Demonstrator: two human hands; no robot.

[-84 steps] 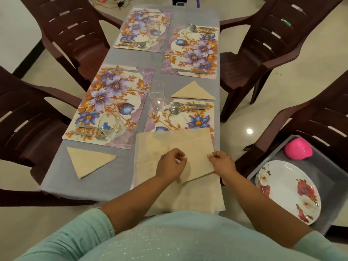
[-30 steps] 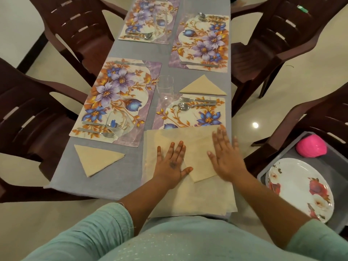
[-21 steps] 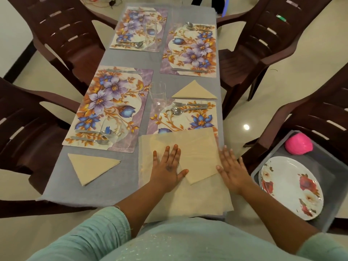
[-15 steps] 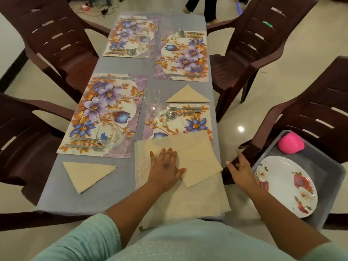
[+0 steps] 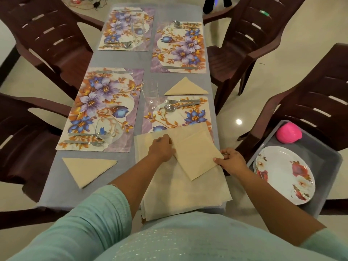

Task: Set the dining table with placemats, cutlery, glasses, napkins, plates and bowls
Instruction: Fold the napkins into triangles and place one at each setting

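Note:
A folded beige napkin (image 5: 195, 151) lies askew on a stack of flat beige napkins (image 5: 180, 193) at the table's near right. My left hand (image 5: 162, 149) pinches the folded napkin's left corner with curled fingers. My right hand (image 5: 230, 161) pinches its right corner at the table edge. Two napkins folded into triangles lie on the grey tablecloth: one at the near left (image 5: 88, 169), one by the right placemat (image 5: 186, 87). Several floral placemats (image 5: 101, 102) carry forks, spoons and knives. A clear glass (image 5: 150, 95) stands mid-table, another (image 5: 107, 131) on the left placemat.
Dark brown plastic chairs (image 5: 244, 40) ring the table. A grey tray (image 5: 327, 166) on the right chair holds floral plates (image 5: 284, 174) and a pink bowl (image 5: 289, 135). A person's legs (image 5: 216, 2) show beyond the far end.
My hands lay flat on the folded napkin, then my right hand swung out toward the tray. Now both hands have curled and pinch the napkin's corners.

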